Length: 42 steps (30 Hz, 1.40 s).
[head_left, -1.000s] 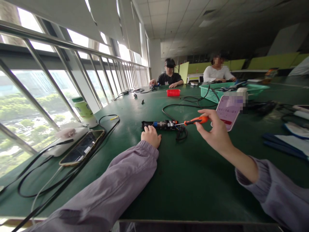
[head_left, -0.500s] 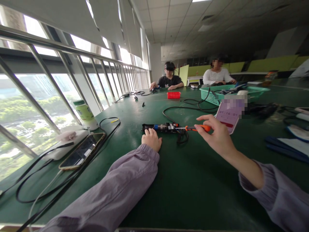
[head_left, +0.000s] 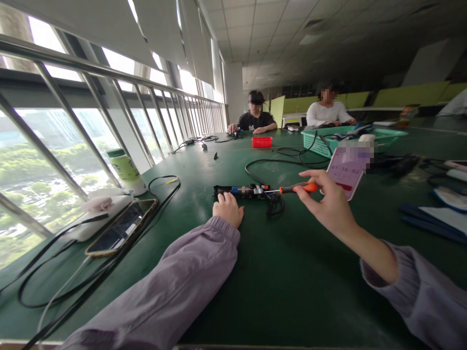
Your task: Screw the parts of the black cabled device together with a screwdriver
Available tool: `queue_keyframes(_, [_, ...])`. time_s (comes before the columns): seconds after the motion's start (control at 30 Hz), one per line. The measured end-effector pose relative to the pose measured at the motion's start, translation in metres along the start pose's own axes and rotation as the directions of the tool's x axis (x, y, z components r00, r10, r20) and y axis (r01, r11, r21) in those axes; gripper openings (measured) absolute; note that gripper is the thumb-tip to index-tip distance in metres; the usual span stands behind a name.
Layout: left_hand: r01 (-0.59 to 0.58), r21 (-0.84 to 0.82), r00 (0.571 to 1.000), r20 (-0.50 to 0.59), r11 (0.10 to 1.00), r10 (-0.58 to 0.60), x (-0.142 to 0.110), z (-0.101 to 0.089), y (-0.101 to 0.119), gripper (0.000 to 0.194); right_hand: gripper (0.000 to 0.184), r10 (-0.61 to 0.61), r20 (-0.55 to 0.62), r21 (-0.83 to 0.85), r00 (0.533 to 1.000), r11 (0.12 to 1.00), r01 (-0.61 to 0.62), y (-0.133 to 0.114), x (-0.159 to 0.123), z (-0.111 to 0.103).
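A black tube-shaped device (head_left: 246,191) with a blue band and metal parts lies on the green table. My left hand (head_left: 228,209) has its fingers over the near side of the tube, pressing on it. With thumb and fingers, my right hand (head_left: 330,201) grips the end of a screwdriver (head_left: 288,189) that has an orange and dark handle. The shaft points left to the device's right end, among thin wires; the exact tip contact is too small to tell. A loop of black cable (head_left: 276,206) hangs off that end.
Behind my right hand a phone (head_left: 346,170) stands upright. Further back are a green basket (head_left: 319,144), a red tray (head_left: 261,142) and two people. A phone (head_left: 122,228), cables, a white box and a green-capped bottle (head_left: 127,170) line the left, beside a railing.
My right thumb and fingers have closed in on the screwdriver's handle, which now sits slightly higher and tilts up to the right. My left hand and the device stay nearly in place.
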<state>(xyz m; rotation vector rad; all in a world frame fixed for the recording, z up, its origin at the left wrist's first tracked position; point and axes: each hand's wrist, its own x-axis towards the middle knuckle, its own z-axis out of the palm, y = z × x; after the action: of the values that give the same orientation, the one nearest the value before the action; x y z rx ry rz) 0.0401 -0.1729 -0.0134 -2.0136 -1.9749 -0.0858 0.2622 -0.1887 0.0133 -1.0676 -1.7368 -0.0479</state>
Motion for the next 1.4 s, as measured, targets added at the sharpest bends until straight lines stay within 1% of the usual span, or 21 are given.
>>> queue_keyframes(0.07, [0.003,0.001,1.0,-0.001,1.0,-0.003,0.0001,0.0,-0.0002,0.057,0.032,-0.04,-0.041,0.011,0.998,0.999,0.041,0.0005,0.0001,-0.0002])
queue_keyframes(0.1, [0.004,0.002,1.0,-0.001,1.0,-0.004,0.0002,0.0,-0.0005,0.057,0.033,-0.043,-0.034,0.013,0.998,0.999,0.044,0.0004,0.0001,-0.0004])
queue_keyframes(0.2, [0.003,0.004,1.0,0.0,1.0,-0.003,0.0005,0.0,-0.0011,0.056,0.022,0.024,0.077,0.006,0.997,1.0,-0.025,-0.0007,0.0002,-0.001])
queue_keyframes(0.27, [0.001,0.003,1.0,0.002,1.0,-0.001,0.0007,0.0,-0.0012,0.057,0.019,0.056,0.106,-0.004,0.993,0.998,-0.056,-0.0013,0.0005,-0.0011])
queue_keyframes(0.33, [0.002,0.003,1.0,0.005,1.0,-0.002,0.0009,-0.0001,-0.0012,0.056,0.023,0.027,0.05,0.004,0.998,1.0,-0.027,-0.0013,0.0009,-0.0008])
queue_keyframes(0.4, [0.004,0.003,1.0,0.009,1.0,-0.004,0.0008,-0.0004,-0.001,0.056,0.032,-0.027,-0.022,0.018,0.999,0.999,0.028,-0.001,0.0012,-0.0005])
queue_keyframes(0.43, [0.005,0.005,1.0,0.011,1.0,-0.005,0.0007,-0.0007,-0.0009,0.056,0.034,-0.039,-0.033,0.023,0.999,0.999,0.04,-0.001,0.0011,-0.0005])
queue_keyframes(0.6, [0.003,0.011,1.0,0.02,1.0,-0.003,0.0005,-0.0021,0.0,0.057,0.021,0.069,0.095,0.0,0.993,0.998,-0.07,-0.0011,-0.0002,-0.001])
queue_keyframes(0.63, [0.002,0.011,1.0,0.018,1.0,-0.003,0.0005,-0.0022,0.0002,0.057,0.021,0.065,0.087,-0.002,0.994,0.998,-0.066,-0.001,-0.0003,-0.0009])
queue_keyframes(0.77, [0.003,0.011,1.0,0.019,1.0,-0.004,0.0006,-0.0017,0.0006,0.055,0.034,-0.026,-0.037,0.004,0.999,1.0,0.026,-0.0009,0.0002,-0.0003])
queue_keyframes(0.8, [0.004,0.01,1.0,0.016,1.0,-0.004,0.0006,-0.0014,0.0006,0.055,0.034,-0.023,-0.031,0.003,0.999,1.0,0.024,-0.0012,0.0004,-0.0003])
queue_keyframes(0.9, [0.003,0.007,1.0,0.006,1.0,-0.003,0.0008,0.0001,0.0002,0.055,0.02,0.044,0.075,-0.002,0.996,0.999,-0.044,-0.002,0.0005,-0.0003])
queue_keyframes(0.93, [0.002,0.007,1.0,0.003,1.0,-0.002,0.0008,0.0005,0.0001,0.055,0.019,0.064,0.097,-0.004,0.993,0.998,-0.063,-0.0018,0.0004,-0.0001])
queue_keyframes(1.0, [0.001,0.008,1.0,0.003,1.0,-0.001,0.001,0.0012,-0.0003,0.056,0.02,0.058,0.068,0.001,0.996,0.998,-0.058,-0.0008,0.0,0.0007])
queue_keyframes(1.07, [0.003,0.009,1.0,0.004,1.0,-0.003,0.0013,0.0016,-0.0005,0.056,0.028,0.012,-0.009,0.004,1.0,1.0,-0.012,0.0008,-0.0005,0.0016])
queue_keyframes(1.13, [0.005,0.008,1.0,0.006,1.0,-0.005,0.0015,0.0016,-0.0006,0.056,0.034,-0.021,-0.04,0.005,0.999,1.0,0.022,0.0017,-0.0008,0.0021])
queue_keyframes(1.17, [0.005,0.006,1.0,0.006,1.0,-0.005,0.0015,0.0016,-0.0006,0.056,0.032,-0.014,-0.024,0.006,1.0,1.0,0.014,0.0018,-0.0009,0.0021])
queue_keyframes(1.27, [0.003,-0.001,1.0,0.003,1.0,-0.003,0.0015,0.0013,-0.0005,0.056,0.02,0.064,0.078,0.006,0.995,0.998,-0.064,0.0012,-0.0009,0.0017])
queue_keyframes(1.3, [0.002,-0.004,1.0,0.003,1.0,-0.002,0.0014,0.0011,-0.0005,0.056,0.02,0.081,0.089,0.002,0.993,0.997,-0.082,0.0011,-0.0009,0.0018])
queue_keyframes(1.33, [0.001,-0.005,1.0,0.004,1.0,-0.001,0.0013,0.0009,-0.0005,0.056,0.02,0.083,0.079,0.001,0.993,0.997,-0.083,0.0011,-0.0008,0.0019])
queue_keyframes(1.4, [0.002,-0.004,1.0,0.006,1.0,-0.002,0.0012,0.0004,-0.0005,0.056,0.026,0.041,0.013,0.004,0.999,0.999,-0.041,0.0013,-0.0004,0.0025])
